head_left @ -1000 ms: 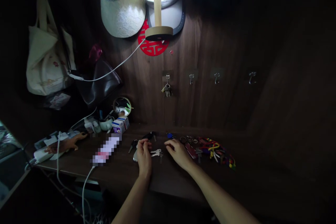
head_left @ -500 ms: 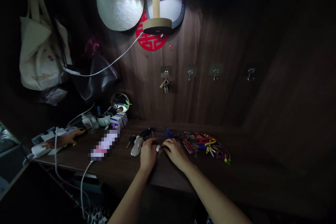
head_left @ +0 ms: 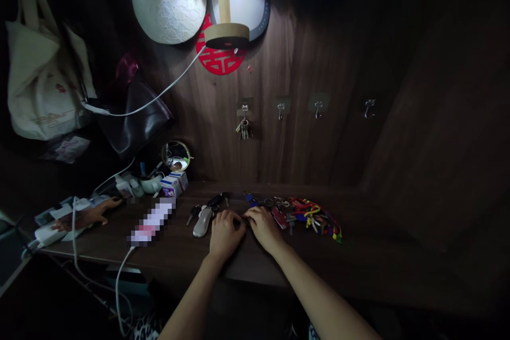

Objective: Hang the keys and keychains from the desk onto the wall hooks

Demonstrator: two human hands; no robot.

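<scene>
On the dark wooden shelf, my left hand (head_left: 226, 234) and my right hand (head_left: 263, 227) almost meet at the fingertips. Both are closed, fingers curled around a small set of keys (head_left: 244, 220) that they now mostly cover. Left of my left hand lie a silver oval fob (head_left: 203, 222), a black car key (head_left: 216, 201) and a smaller dark key (head_left: 193, 214). Beyond my right hand are a blue round tag (head_left: 249, 197), a red key holder (head_left: 280, 218) and a heap of keys on red, yellow and blue cords (head_left: 316, 217).
A set of keys (head_left: 244, 128) hangs from the leftmost wall hook (head_left: 244, 108); several bare hooks line up to its right. At left are a phone (head_left: 152, 223) with a cable, small boxes (head_left: 174, 184), a round mirror (head_left: 176, 156) and bottles. A lamp (head_left: 227, 34) hangs above.
My left hand has moved in toward the right one and now covers the keys that showed between them. The whole view has shifted slightly, scene sliding left.
</scene>
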